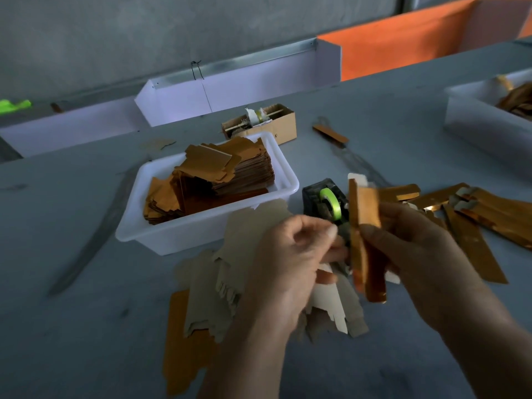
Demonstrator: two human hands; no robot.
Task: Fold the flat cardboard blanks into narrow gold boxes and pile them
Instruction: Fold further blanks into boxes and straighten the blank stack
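My right hand (414, 249) grips a narrow gold box (365, 234), held upright above the table with its top flap open. My left hand (290, 254) is curled just left of it, thumb and fingers pinched together near the box's lower edge; what it pinches is blurred. Under my hands lies a loose heap of flat cardboard blanks (218, 286), grey side up, with one gold blank (181, 341) at the lower left. To the right lies a pile of folded gold boxes (475, 214).
A white tub (161, 234) holds stacked gold blanks (230, 174). A black tape dispenser with a green roll (328, 203) stands behind my hands. A small brown carton (276, 122), a second white tub (475, 122) at the right and white trays at the back.
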